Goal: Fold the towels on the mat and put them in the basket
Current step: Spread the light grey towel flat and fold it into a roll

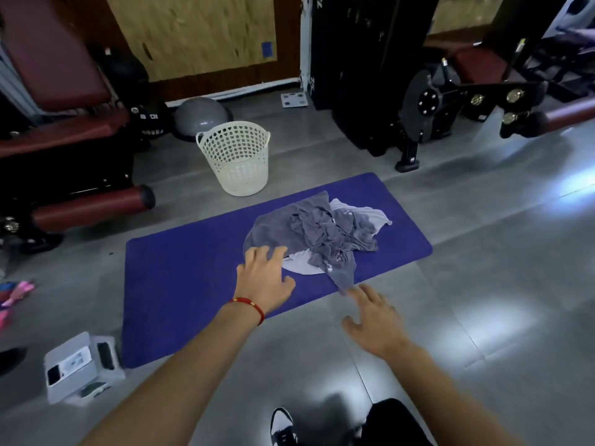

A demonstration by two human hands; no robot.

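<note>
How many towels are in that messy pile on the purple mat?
2 that I can tell: a grey towel crumpled on top and a white towel peeking out beneath it. More may be hidden inside the pile.

White towel [360, 211] mostly buried under grey towels [309, 230], so its shape can't be told. Left hand [262, 278] covers pile's near-left edge; contact unclear. Weight machine [363, 59] cut off at top edge. Pink item [16, 294] cropped at left edge, blurred.
</note>
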